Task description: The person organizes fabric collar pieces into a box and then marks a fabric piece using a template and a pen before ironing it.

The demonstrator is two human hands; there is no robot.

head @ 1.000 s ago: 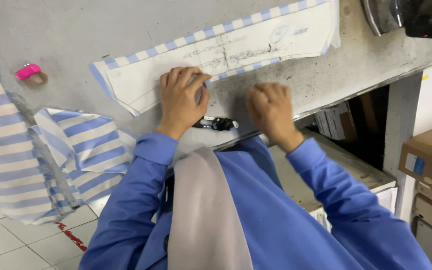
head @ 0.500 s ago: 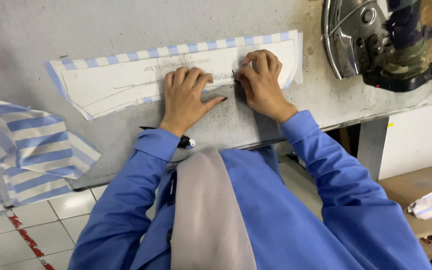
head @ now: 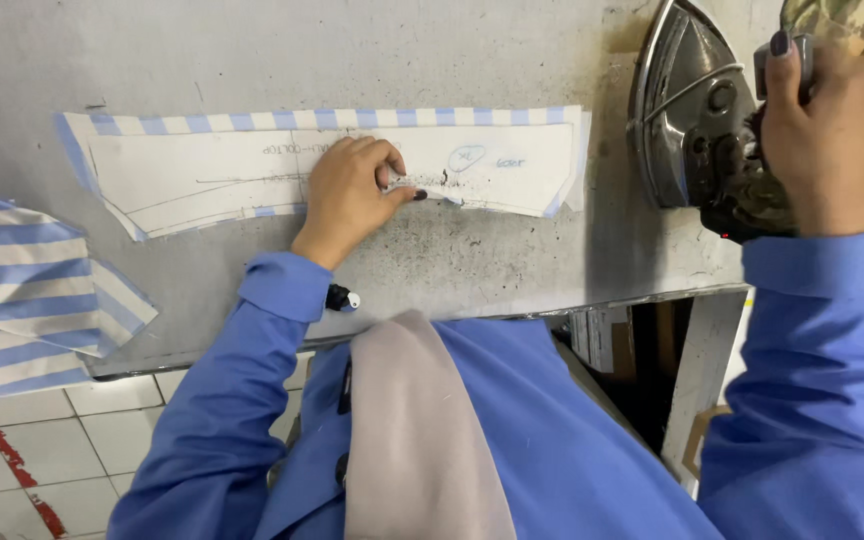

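the left hand [head: 347, 195] lies flat with fingers spread on the paper pattern [head: 332, 170], pinning it over the striped fabric [head: 322, 119] on the grey table [head: 352, 50], while the right hand [head: 822, 140] is closed round the handle of the iron [head: 697, 115], which sits at the table's right end, well apart from the pattern. to press well, i judge the left fingers should hold the folded edge tight and stay out of the iron's path. half a second ago both hands pressed the pattern; now the right has gone to the iron.
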